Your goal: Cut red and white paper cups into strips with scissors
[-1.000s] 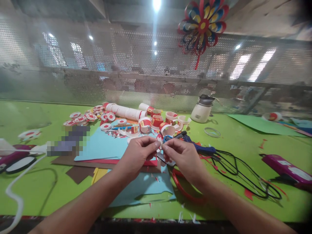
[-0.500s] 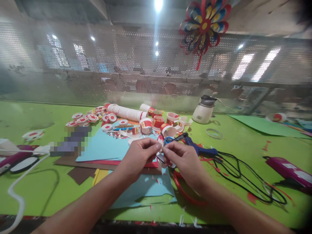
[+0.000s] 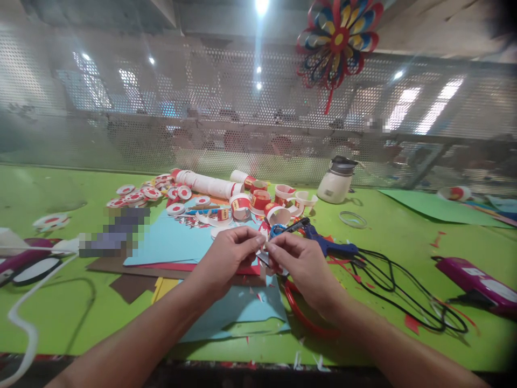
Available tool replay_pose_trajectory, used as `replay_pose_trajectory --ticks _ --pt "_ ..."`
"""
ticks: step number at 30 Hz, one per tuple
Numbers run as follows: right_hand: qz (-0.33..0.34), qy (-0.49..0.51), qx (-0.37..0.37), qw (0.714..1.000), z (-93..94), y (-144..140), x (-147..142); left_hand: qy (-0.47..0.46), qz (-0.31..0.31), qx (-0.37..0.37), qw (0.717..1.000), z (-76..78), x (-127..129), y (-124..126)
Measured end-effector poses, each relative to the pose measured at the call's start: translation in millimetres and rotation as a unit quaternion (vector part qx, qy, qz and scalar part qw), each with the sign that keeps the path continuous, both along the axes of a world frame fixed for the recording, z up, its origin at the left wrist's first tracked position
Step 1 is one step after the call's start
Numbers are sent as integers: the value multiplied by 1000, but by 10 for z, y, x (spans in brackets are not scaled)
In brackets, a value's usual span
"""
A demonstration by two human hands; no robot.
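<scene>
My left hand (image 3: 232,253) and my right hand (image 3: 301,264) meet over the middle of the table, thumbs and forefingers pinched together tip to tip. Something small and pale seems to be between the fingertips, too small to name. Under my right hand lie scissors with a red handle (image 3: 301,310), partly covered by it. Just beyond the fingers sit a blue roll of tape (image 3: 278,231) and a blue glue gun (image 3: 329,247). Light blue paper sheets (image 3: 169,242) lie under and beside my left hand.
Cut paper cup pieces (image 3: 262,201), a long white cup stack (image 3: 208,185) and several red-and-white discs (image 3: 135,198) lie at the back. A white jug (image 3: 336,183) stands behind. To the right are a black cord (image 3: 393,285) and a purple device (image 3: 479,283).
Both hands stay pinched together in nearly the same place, with only slight finger movement. The whole view has shifted a little.
</scene>
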State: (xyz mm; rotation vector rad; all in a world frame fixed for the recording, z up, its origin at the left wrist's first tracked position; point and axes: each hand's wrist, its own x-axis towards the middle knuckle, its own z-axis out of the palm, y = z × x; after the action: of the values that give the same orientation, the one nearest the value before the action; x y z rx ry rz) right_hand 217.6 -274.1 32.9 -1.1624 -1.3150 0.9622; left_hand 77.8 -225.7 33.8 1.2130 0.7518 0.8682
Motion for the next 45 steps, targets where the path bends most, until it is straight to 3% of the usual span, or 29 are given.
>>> replay_pose_trajectory --ticks 26,35,42,43,45 --pt "6 -44 12 999 0 -9 -3 23 -20 10 999 56 -24 -13" --pt "39 -143 25 989 91 26 89 -18 -33 3 999 79 -40 44" --pt "97 -364 24 926 154 -112 330 -25 -23 9 999 80 -81 81" --pt "90 -416 30 905 133 -148 381 -25 -19 11 999 75 -86 86" --pt "67 -598 55 796 70 -219 489 -25 -16 13 999 62 -96 96"
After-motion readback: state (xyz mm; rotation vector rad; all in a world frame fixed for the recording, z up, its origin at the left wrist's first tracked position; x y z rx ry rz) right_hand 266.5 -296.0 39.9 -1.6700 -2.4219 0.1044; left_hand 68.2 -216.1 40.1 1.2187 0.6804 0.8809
